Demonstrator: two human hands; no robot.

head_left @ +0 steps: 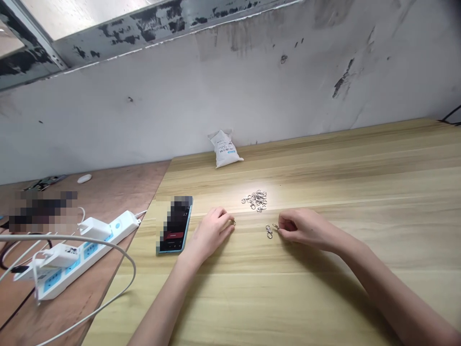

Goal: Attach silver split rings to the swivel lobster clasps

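My left hand [215, 229] rests low over the table with its fingers bent together; a small metal ring [234, 222] shows at the fingertips, the rest of it hidden. Thumb and forefinger of my right hand [304, 228] pinch a small metal piece, probably a lobster clasp [275, 226], partly covered by the fingers. Just left of it, one silver swivel lobster clasp [269, 231] lies on the wood. Farther back, a loose pile of similar silver clasps [258, 200] sits between and beyond both hands.
A phone [177, 225] lies left of my left hand. A white plastic packet [225, 149] leans near the wall. On the brown table at left are a white power strip [118, 228] with plugged-in chargers and a looping white cable [134, 274].
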